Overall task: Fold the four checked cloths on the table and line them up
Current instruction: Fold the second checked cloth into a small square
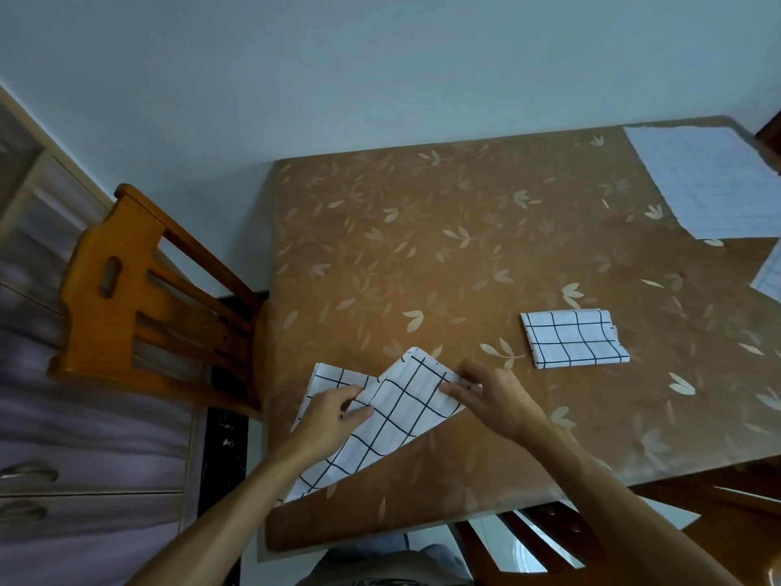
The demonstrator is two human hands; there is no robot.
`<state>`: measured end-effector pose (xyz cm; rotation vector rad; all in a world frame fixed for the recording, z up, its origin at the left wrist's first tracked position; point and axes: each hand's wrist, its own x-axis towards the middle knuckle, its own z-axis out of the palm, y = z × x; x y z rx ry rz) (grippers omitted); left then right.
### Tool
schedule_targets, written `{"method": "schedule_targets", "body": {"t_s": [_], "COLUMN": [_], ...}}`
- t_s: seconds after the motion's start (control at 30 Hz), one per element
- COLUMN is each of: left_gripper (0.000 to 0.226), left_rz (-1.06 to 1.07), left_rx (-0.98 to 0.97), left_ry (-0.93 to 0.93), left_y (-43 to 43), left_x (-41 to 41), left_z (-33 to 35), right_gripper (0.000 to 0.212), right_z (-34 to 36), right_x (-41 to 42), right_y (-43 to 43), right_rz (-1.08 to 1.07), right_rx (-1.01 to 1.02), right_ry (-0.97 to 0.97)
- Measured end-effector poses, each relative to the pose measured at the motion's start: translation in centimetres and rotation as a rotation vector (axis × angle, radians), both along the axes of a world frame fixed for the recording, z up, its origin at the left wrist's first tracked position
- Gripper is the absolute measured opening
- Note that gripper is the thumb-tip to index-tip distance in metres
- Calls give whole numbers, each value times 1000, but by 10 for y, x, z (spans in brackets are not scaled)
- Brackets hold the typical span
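A white cloth with a black check (pixel 393 416) lies half folded near the table's left front corner, one flap lifted over the rest. My left hand (pixel 334 416) pinches the fold at its left side. My right hand (pixel 490 395) grips the flap's right corner. A second checked cloth (pixel 574 338), folded into a small rectangle, rests flat to the right of my hands. Pale cloths lie at the far right corner (pixel 710 179) and at the right edge (pixel 771 277), their pattern faint.
The brown table (pixel 422 247) has a leaf pattern and a glossy cover. A wooden chair (pixel 143 298) stands against its left side. Another chair (pixel 591 539) sits at the front right. Drawers (pixel 63 458) line the far left.
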<state>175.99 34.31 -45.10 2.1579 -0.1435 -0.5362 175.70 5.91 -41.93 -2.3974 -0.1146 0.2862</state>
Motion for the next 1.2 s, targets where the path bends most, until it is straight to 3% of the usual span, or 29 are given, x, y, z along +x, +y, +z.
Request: {"method": "schedule_targets", "body": {"t_s": [0.17,0.27,0.4,0.5,0.57,0.67,0.77,0.83,0.9,1.0,1.03,1.2], "left_gripper": [21,19,26,36,45,38,44,63,85,34,28,30], "left_rz": [123,176,240,255,261,270,294,359,454,530,557,711], "left_rx": [-242,-327,-412,-518,-612,-711,-764,-775,-728,-672,-642,-583], "left_ry": [63,78,116,184,269,387,457,470,469,433,443,460], "left_y": [-17,-25,-20,-5,7,15,17,21,22,19,19,27], "left_x": [18,34,54,68,76,81,82,86,89,85,83,77], "left_z": [28,39,58,74,81,90,86,73,61,43,38,20], "right_gripper": [24,24,58,15,17,13,35,25,24,28,29,30], "right_z": [27,40,51,56,53,56,59,62,55,47,43,10], "right_x": [18,29,43,47,48,47,52,56,60,59,58,48], "right_y": [7,11,-4,-25,-34,-30,-21,-13,-10,-7,-6,1], "right_rz": [47,31,10,67,54,-30,-119,-190,-233,-208,-178,-43], "right_rx": [28,59,76,155,179,454,734,892,901,837,797,505], "right_ry": [-132,-112,66,203,265,289,274,292,294,358,400,507]}}
